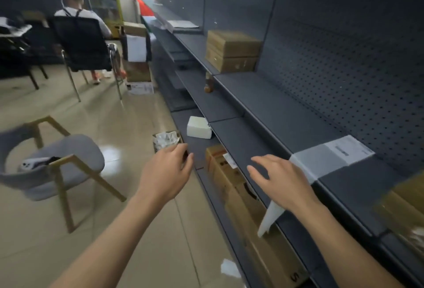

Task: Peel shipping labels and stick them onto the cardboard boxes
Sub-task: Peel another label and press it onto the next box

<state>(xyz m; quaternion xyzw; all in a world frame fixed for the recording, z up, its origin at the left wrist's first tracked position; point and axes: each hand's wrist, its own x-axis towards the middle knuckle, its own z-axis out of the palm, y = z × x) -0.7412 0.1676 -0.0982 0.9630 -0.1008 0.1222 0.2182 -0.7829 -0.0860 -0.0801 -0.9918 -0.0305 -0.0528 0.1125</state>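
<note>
Left hand [168, 170] out over the floor at the shelf edge, fingers curled loosely in, nothing visibly held; something dark sits at the fingertips but too blurred to call. Right hand [278, 181] hovers palm-down over the middle shelf [286, 127], fingers spread wide, empty. Just right of it a label sheet [330, 158] lies flat on that shelf, grey half toward the hand, white printed half toward the pegboard back [344, 69]. Below the right wrist a white strip [270, 217] hangs off the shelf front; can't tell if it's backing or a label. Under both hands, on the lower shelf, a long cardboard box [234, 186] lies lengthwise, with a small white label near its far end. Beyond that, a white box [199, 127] on the same lower shelf, and a bin [166, 140] of crumpled white paper on the floor just beside the shelf. Further along the middle shelf sits a closed brown box [231, 51]. Another box [403, 207] at the right edge, blurred. Paper scrap [229, 268] on the floor near the shelf base. Left side: grey chair [75, 154] with a white device on the seat; a person [78, 14] wearing a headset sits in a black chair at the back, facing away.
</note>
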